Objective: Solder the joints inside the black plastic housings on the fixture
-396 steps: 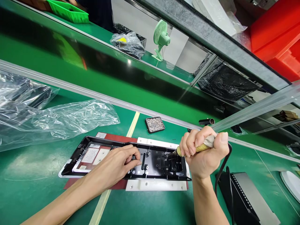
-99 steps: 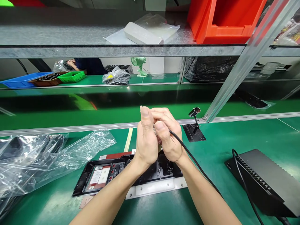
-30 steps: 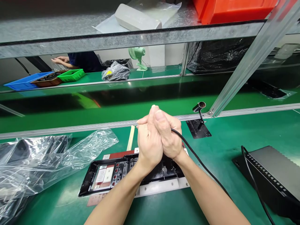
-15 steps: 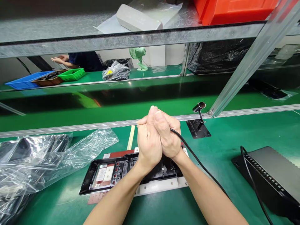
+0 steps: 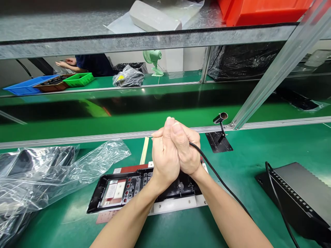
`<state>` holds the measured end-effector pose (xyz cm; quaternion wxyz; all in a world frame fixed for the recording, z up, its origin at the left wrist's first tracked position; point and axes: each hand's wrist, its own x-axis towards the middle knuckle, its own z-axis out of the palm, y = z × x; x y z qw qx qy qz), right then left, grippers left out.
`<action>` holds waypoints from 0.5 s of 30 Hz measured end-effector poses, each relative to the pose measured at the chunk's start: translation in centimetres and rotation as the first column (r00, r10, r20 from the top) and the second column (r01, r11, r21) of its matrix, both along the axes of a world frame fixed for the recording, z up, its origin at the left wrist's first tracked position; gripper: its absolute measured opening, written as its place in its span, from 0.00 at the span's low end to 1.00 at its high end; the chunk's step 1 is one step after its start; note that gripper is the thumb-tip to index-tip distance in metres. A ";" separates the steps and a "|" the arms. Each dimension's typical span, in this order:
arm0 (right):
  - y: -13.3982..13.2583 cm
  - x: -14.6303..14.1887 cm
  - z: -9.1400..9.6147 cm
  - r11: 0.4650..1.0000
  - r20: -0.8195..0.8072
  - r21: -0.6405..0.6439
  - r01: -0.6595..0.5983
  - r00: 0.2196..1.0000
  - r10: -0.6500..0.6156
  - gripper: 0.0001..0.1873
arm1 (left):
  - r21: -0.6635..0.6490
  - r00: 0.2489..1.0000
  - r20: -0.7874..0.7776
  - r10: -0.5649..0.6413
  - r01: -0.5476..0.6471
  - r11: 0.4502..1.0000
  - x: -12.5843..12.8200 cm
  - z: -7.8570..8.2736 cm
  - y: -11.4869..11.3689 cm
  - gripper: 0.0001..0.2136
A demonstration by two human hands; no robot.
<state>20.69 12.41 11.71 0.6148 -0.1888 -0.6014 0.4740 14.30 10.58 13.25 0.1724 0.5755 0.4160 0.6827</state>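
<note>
My two hands are clasped together above the bench. My right hand [image 5: 190, 156] is closed round a corded tool whose black cable [image 5: 222, 181] runs out toward the lower right. My left hand [image 5: 162, 162] wraps over the right hand's fingers and the tool. A thin tip pokes out on the left side of the clasp. The tool's body is hidden. Below the hands lies a long black panel [image 5: 116, 193] with labels and red dots inside. It rests on a white fixture plate [image 5: 176, 205] over a red mat [image 5: 131, 168].
A small metal tool holder [image 5: 220, 118] stands on a black base just right of the hands. A black and grey box [image 5: 297, 196] sits at right, crumpled clear plastic bags [image 5: 51, 172] at left. A metal shelf overhangs. Another person's hands [image 5: 64, 63] work at the far bench.
Over the last second the hands stay clasped in the same spot. Earlier, my right hand worked the tool on the panel while my left hand rested on it.
</note>
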 end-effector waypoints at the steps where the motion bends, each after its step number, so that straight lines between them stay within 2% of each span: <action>1: 0.0 0.0 0.0 1.000 -0.004 0.006 0.003 1.000 -0.002 0.22 | -0.003 1.000 -0.004 -0.019 0.019 1.000 0.0 0.0 0.0 0.20; 4: 0.0 0.0 -0.1 1.000 -0.014 0.017 0.010 1.000 -0.010 0.22 | -0.017 0.998 -0.020 -0.065 0.064 0.998 0.1 0.2 0.0 0.20; 15: 0.0 0.0 -0.2 1.000 -0.004 0.009 -0.013 1.000 0.013 0.22 | 0.016 0.999 -0.045 -0.031 0.032 0.999 0.0 -0.1 0.1 0.22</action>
